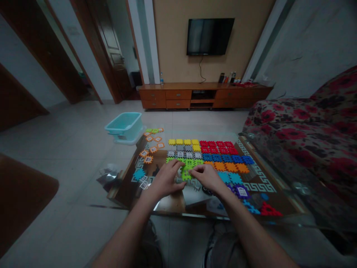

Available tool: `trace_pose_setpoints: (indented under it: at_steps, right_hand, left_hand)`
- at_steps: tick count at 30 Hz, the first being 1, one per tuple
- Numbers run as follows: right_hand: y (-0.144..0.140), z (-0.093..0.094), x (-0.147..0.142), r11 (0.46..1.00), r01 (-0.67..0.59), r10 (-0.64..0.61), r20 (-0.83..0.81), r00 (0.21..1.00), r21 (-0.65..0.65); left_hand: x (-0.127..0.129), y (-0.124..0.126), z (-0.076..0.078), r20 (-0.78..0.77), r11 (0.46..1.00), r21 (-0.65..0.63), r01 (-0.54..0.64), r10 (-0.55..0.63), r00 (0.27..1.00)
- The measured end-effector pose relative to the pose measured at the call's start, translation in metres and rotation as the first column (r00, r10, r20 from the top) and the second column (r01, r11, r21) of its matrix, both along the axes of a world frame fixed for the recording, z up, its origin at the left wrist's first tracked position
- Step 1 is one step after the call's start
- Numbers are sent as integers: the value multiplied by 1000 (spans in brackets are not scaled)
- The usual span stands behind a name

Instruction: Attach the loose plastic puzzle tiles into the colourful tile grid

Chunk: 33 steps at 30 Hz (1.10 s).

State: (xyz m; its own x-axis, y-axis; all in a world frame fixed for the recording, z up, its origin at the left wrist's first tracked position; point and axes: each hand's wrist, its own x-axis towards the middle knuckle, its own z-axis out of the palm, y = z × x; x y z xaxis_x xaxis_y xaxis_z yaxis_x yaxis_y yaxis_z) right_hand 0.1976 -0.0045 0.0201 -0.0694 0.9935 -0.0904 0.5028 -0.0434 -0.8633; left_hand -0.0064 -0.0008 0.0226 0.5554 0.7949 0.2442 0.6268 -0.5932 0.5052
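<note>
A light green interlocking tile (186,173) lies just below a row of matching green tiles, between my two hands. My right hand (208,176) is closed, its thumb and fingertips pinching at the right edge of this tile. On the other side, my left hand (167,177) is open. Its thumb and index finger are spread, with the index fingertip at the tile's upper left; whether it touches cannot be told. Above the green row is a row of grey window tiles (180,155). Blue tiles (225,158) and orange tiles (226,167) run off to the right.
The glass table (195,215) also holds yellow tiles (180,142), red tiles (219,147), cyan tiles (235,178), purple tiles (242,191) and scattered orange window frames (148,159). A red triangular piece (270,210) is near the front right. A turquoise bin (125,126) stands beyond the left corner.
</note>
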Motion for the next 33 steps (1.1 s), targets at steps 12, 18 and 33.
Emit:
trace_pose_setpoints:
  at_steps: [12,18,33]
  right_hand:
    - [-1,-3,0,1000,-28,27,53,998,12]
    - [-2,0,1,999,-50,49,60,997,11]
    - [-1,-3,3,996,-82,81,57,995,21]
  left_hand:
    - [-1,1,3,-77,999,46,10,-7,997]
    - [-3,3,-2,-62,997,63,39,-35,997]
    - [-1,1,7,-111,995,87,41,-31,993]
